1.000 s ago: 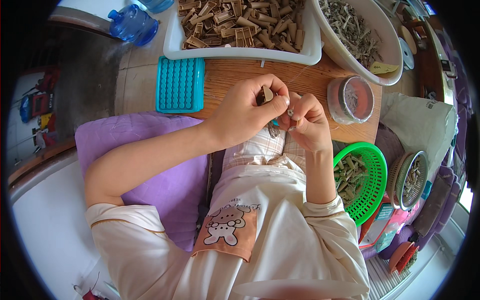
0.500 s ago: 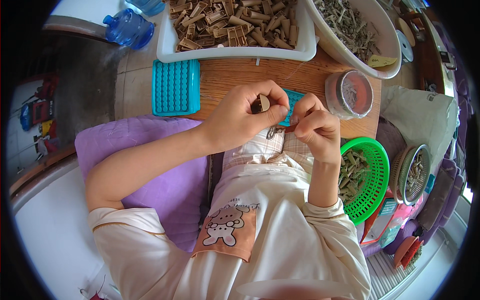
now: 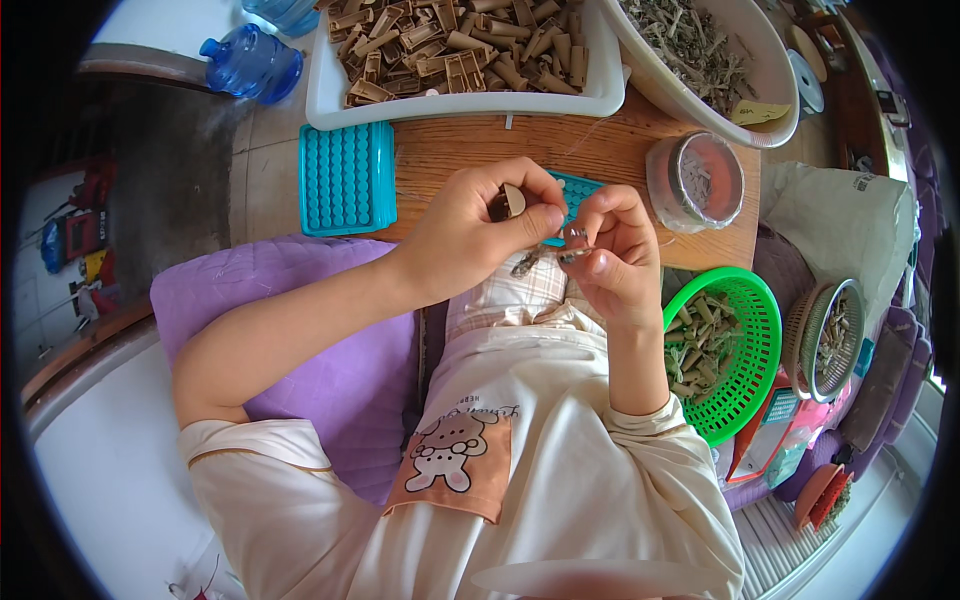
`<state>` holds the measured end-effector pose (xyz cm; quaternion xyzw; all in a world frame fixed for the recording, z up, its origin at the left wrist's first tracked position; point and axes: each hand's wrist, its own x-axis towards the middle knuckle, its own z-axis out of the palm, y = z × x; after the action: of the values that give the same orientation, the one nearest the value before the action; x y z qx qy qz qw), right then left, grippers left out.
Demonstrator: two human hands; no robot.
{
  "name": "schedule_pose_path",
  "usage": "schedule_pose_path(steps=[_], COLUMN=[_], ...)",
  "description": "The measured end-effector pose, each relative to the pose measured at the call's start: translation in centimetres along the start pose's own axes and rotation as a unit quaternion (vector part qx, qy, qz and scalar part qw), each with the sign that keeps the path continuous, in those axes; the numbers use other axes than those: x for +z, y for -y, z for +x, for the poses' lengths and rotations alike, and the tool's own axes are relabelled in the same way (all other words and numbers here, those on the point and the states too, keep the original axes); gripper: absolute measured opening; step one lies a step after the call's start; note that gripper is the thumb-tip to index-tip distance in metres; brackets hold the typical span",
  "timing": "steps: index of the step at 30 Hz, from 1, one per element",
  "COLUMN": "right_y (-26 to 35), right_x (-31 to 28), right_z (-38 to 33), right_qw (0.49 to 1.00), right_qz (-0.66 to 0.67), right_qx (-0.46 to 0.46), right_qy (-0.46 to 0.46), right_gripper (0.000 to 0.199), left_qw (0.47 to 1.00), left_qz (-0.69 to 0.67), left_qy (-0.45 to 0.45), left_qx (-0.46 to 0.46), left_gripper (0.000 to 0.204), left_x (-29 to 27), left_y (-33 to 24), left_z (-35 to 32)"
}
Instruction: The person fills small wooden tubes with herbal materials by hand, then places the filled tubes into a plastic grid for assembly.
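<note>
At ten o'clock from the right hand (image 3: pixel 625 258), fingers bent, pinch unclear, the left hand (image 3: pixel 482 222) curls its fingers around a brown piece (image 3: pixel 514 200), likely light, stiff, best held by its sides.

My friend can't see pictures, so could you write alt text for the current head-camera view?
A left hand grips a brown piece while the right hand holds tiny parts too small to identify. Beyond are a wooden table, a teal tray and a white bin of brown parts; a green basket of small pieces sits at the right.
</note>
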<state>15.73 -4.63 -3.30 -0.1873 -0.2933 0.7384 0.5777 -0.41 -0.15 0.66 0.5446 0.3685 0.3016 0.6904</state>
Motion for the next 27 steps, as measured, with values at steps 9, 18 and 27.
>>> schedule_pose_path(steps=[9,18,27], right_y=[-0.2,-0.1,3.7], right_x=[1.1,0.8,-5.7], right_z=[-0.5,-0.8,-7.8], right_qw=[0.989,0.977,0.941], right_qz=[0.141,0.208,0.329], right_qx=[0.011,0.028,-0.075], right_qy=[0.036,0.044,-0.037], right_gripper=[0.048,0.051,0.053], left_qw=[0.982,0.990,0.971], left_qz=[-0.153,-0.099,-0.130], left_qy=[-0.013,-0.014,-0.070], left_qx=[-0.112,-0.099,-0.190], left_gripper=[0.010,0.012,0.025], left_x=[-0.1,0.0,-0.4], left_y=[-0.8,-0.4,0.6], left_z=[0.1,0.1,0.5])
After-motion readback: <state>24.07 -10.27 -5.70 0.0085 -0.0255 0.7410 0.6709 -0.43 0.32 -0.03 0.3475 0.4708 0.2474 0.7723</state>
